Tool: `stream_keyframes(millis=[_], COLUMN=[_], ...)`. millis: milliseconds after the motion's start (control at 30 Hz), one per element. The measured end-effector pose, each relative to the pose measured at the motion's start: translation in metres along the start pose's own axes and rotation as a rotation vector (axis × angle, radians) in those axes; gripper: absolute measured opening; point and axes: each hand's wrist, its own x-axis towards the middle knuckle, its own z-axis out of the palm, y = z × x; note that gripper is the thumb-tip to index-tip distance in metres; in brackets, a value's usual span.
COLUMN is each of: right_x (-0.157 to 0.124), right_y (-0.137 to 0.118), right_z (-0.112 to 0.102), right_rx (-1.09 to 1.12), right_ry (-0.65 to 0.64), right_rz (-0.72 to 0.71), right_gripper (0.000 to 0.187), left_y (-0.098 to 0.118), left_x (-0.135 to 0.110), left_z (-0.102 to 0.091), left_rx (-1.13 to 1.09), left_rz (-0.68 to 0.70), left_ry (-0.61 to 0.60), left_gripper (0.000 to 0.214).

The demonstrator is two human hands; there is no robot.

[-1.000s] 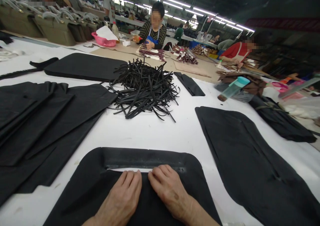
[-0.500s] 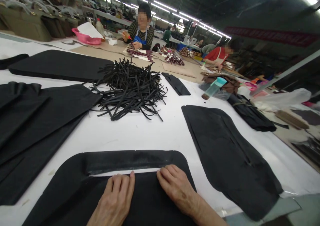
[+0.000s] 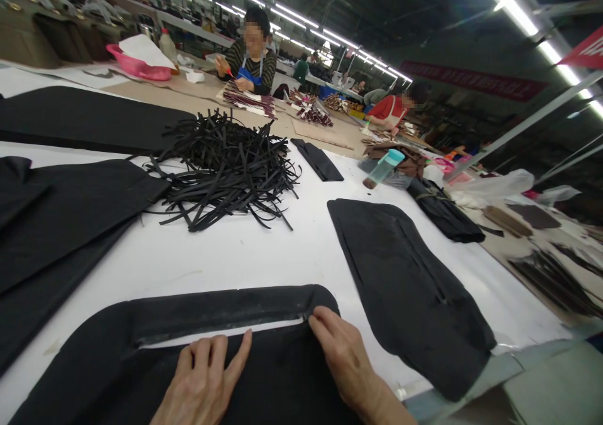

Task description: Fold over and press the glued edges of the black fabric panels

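Observation:
A black fabric panel [image 3: 117,331] with rounded corners lies in front of me on the white table [image 3: 264,249]. A long slit runs across it, showing white beneath, with a folded band along its far side. My left hand [image 3: 202,381] lies flat on the panel just below the slit, fingers stretched out. Palm down at the slit's right end is my right hand [image 3: 342,356], its fingertips pressing the fabric edge. Neither hand holds anything.
A heap of black strips [image 3: 221,161] lies mid-table. Black panel stacks sit at left [image 3: 61,211], back left [image 3: 80,117] and right [image 3: 405,280]. A teal-capped bottle [image 3: 381,167] lies beyond. Other people work at far tables [image 3: 247,61]. The table edge is at lower right.
My hands have slid apart along the slit, the right one reaching its right end. The view has swung to the right.

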Motion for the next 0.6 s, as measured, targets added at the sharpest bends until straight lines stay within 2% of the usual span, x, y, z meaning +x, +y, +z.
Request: stream_keyframes(millis=[67,133,267,333,500,600], right_x=[-0.001,0.000,0.000,-0.001,-0.007,-0.007], right_y=[0.000,-0.004,-0.017,-0.019,-0.011,-0.008], right_z=[-0.001,-0.001,0.003,0.005,0.002,0.001], right_rx=[0.067,0.069,-0.049,-0.095,-0.098,-0.062], right_ry=[0.036,0.011,-0.211,-0.266,-0.203,-0.182], right_rz=[0.105,0.107,0.035,0.018,-0.034,0.018], right_gripper=[0.029,0.028,0.034,0.040,0.033,0.032], left_y=[-0.001,-0.002,-0.003,-0.003,-0.002,-0.003], left_x=[-0.001,-0.001,0.000,0.001,-0.001,-0.003], left_z=[-0.002,-0.004,-0.007,-0.007,-0.003,-0.003], left_rx=[0.021,0.034,0.036,0.025,-0.009,-0.026], left_rz=[0.001,0.002,-0.006,-0.013,-0.016,-0.023], left_ry=[-0.001,-0.011,-0.018,-0.009,0.005,0.016], left_gripper=[0.065,0.067,0.069,0.069,0.068,0.069])
